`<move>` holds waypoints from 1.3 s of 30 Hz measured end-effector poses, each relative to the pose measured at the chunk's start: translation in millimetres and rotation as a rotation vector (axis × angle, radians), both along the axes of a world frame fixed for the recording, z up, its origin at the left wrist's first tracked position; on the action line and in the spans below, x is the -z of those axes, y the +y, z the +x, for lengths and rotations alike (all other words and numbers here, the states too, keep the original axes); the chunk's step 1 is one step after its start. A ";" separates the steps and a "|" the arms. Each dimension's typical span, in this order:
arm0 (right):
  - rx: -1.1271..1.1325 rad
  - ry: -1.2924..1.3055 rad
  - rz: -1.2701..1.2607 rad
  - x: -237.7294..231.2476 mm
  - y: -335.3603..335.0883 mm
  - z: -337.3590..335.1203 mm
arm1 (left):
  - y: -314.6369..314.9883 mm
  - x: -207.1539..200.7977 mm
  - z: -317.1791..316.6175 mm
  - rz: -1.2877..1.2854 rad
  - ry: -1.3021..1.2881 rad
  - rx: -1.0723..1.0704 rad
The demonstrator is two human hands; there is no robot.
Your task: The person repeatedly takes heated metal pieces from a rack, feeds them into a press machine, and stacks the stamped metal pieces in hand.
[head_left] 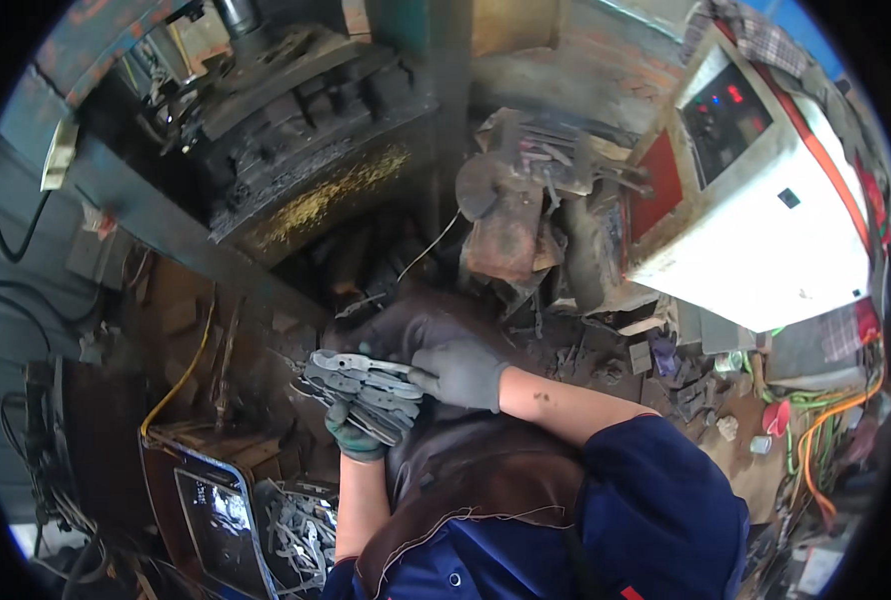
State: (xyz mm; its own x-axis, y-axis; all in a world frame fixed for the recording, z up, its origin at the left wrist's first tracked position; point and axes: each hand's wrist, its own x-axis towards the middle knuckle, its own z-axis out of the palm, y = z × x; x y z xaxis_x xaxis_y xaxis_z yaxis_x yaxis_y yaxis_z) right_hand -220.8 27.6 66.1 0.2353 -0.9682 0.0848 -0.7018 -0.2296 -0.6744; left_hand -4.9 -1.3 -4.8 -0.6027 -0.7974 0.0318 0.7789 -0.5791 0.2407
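Just below the middle of the view, I am holding a fanned stack of flat grey metal blanks (364, 392) in my left hand (354, 437), whose gloved fingers are curling closed under the stack's lower edge. My right hand (463, 372), in a grey glove, is closing on the top blank and pinching its end at about 3 o'clock of the stack. Both hands are hovering over my brown leather apron (466, 480), which is spreading toward 6 o'clock.

At 11 o'clock, well apart from my hands, a heavy dark press (286, 110) is standing with grimy die blocks. At 2 o'clock a white control box (766, 240) with a red side panel and small lit displays is sitting on a cluttered surface (606, 350) strewn with scrap metal bits. Between the press and the box, around 12 o'clock, a rusty pile of worn tooling (526, 200) is leaning. At 7 o'clock, near my left elbow, a crate (301, 530) is holding more grey blanks, just beside a dark rectangular tray (216, 520). Orange and green cables (826, 420) are trailing at 4 o'clock.
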 end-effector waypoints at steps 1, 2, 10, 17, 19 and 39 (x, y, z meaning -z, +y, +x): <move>0.063 -0.008 -0.141 2.2 1.0 -4.8 | -1.9 0.1 -4.4 0.007 0.017 0.009; 0.071 -0.004 -0.144 -2.8 1.5 -11.8 | -1.8 -1.5 -6.9 0.017 0.034 0.005; 0.837 -1.365 0.008 17.1 17.5 -154.1 | -4.1 3.2 -7.9 -0.108 0.068 0.001; 1.000 -1.542 -0.139 62.6 14.9 -200.7 | -3.9 -2.0 -15.1 -0.136 0.047 0.003; 0.992 -1.541 -0.060 62.7 5.9 -200.3 | -3.0 -3.0 -14.9 -0.129 0.035 -0.002; 0.329 -1.112 0.281 -114.3 -275.6 -14.4 | -3.1 -5.1 -10.6 0.085 0.167 0.034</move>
